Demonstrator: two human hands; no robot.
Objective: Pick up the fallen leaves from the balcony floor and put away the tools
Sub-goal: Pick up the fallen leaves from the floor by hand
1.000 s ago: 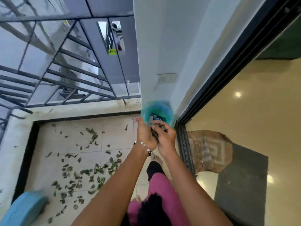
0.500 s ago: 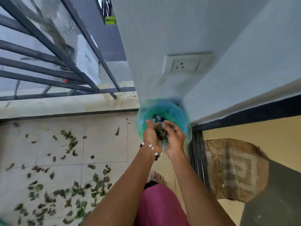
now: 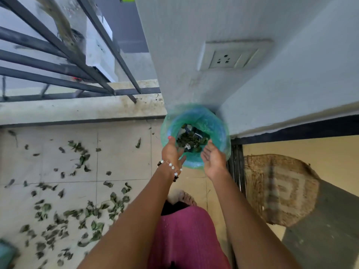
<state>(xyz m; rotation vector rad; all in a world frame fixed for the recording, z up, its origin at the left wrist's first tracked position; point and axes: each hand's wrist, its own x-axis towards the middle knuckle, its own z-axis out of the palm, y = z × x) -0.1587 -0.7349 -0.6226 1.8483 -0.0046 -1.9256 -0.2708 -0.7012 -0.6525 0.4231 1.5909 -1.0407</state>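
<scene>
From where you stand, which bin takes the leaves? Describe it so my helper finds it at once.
Find the white wall corner with the socket beside the door track. At its foot on the balcony floor stands the bin. It is the only round thing there, lined with a blue-green bag, leaves already inside.

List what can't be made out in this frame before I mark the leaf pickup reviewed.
- Bin, head view: its body is hidden beneath the green liner, and its near rim by both hands.
- Items under the dumped leaves: covered, too small to identify.
- Teal object at the bottom left: cut off by the frame edge, blurred.
- Left hand fingers: partly hidden behind the palm.
- Right hand: open, nothing hidden.
</scene>
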